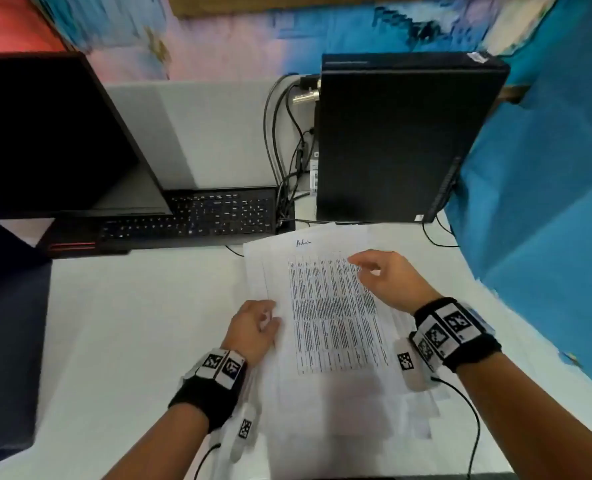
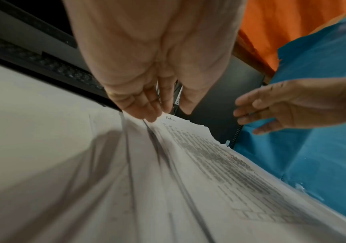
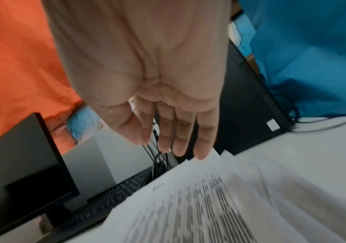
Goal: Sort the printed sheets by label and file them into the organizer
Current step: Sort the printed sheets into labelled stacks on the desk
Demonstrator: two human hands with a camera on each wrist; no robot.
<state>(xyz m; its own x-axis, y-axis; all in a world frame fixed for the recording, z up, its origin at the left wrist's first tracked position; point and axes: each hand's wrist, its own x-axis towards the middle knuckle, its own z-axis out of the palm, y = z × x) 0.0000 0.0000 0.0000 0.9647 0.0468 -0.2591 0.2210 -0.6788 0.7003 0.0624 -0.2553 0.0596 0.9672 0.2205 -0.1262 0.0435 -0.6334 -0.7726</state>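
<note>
A loose stack of printed sheets (image 1: 336, 317) lies on the white table (image 1: 131, 323) in front of me, its edges fanned out. The top sheet carries dense table print and a handwritten label "Admin" (image 1: 303, 242) at its far end. My left hand (image 1: 258, 323) rests at the stack's left edge, and its straight fingers (image 2: 147, 113) touch the fanned paper edges (image 2: 209, 164). My right hand (image 1: 381, 275) hovers over the top sheet's upper right part, holding nothing. In the right wrist view the fingers (image 3: 174, 134) are straight above the sheets' (image 3: 199, 205) far edge.
A black keyboard (image 1: 201, 216) and a dark monitor (image 1: 45, 133) stand at the back left, with a pale grey box (image 1: 170, 133) behind them. A black computer tower (image 1: 391, 140) with cables (image 1: 287, 161) stands just beyond the stack. Blue cloth (image 1: 547, 220) hangs at the right.
</note>
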